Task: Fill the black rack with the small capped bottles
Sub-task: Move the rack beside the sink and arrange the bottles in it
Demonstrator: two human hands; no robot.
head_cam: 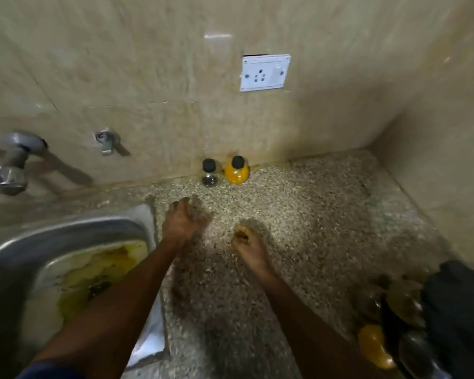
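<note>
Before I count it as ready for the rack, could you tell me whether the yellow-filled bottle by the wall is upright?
Upright: the yellow-filled bottle stands on the speckled counter, black cap on top.

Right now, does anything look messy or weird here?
Yes. The sink holds a yellow stain or puddle with dark bits near the middle, which looks like a spill. The two capped bottles by the wall stand upright.
</note>
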